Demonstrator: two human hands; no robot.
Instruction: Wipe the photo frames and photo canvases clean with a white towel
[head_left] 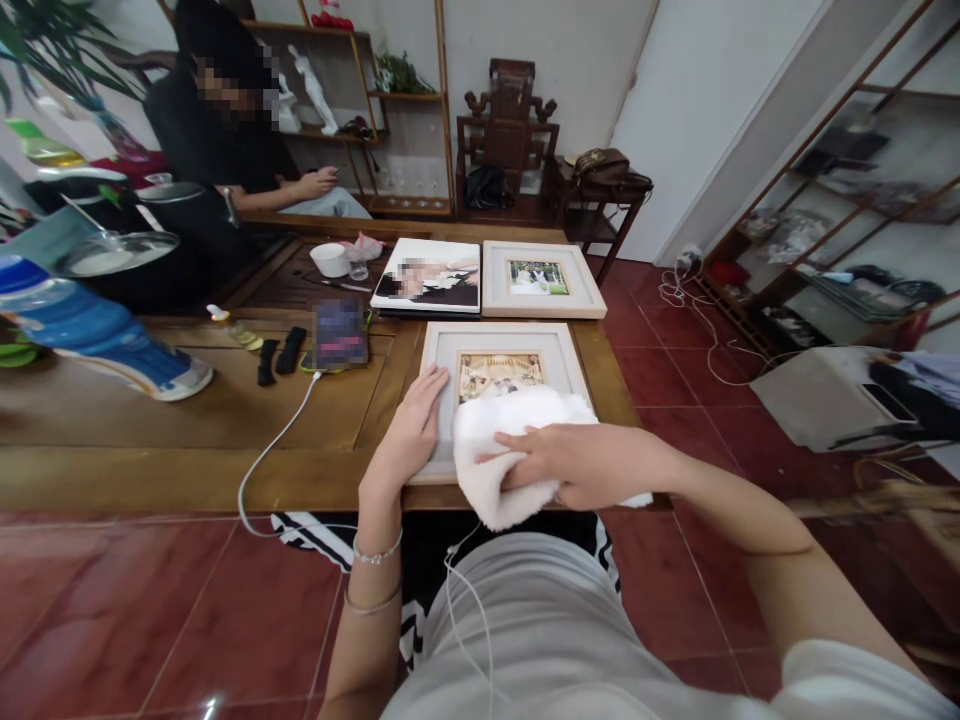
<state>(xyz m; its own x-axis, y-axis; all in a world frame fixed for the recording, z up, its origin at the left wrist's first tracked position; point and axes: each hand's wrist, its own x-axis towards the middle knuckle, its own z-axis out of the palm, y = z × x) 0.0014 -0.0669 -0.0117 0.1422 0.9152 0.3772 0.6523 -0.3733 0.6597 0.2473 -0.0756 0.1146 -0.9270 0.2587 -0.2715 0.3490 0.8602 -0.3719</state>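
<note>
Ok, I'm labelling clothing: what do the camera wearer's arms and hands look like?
The left hand and right hand are ungloved. Two silvery bracelets, one knobbly, one smooth, circle the left forearm; the right shows none. A short pale sleeve shows on the right arm.

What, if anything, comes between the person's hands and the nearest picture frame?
A white cloth lies between the right hand and the picture frame, covering part of it. Nothing visible separates the left hand from the frame's left side.

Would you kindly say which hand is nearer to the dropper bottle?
Left. The left hand rests on the near picture frame, right of the dropper bottle; the right hand is farther right, holding the white cloth.
</note>
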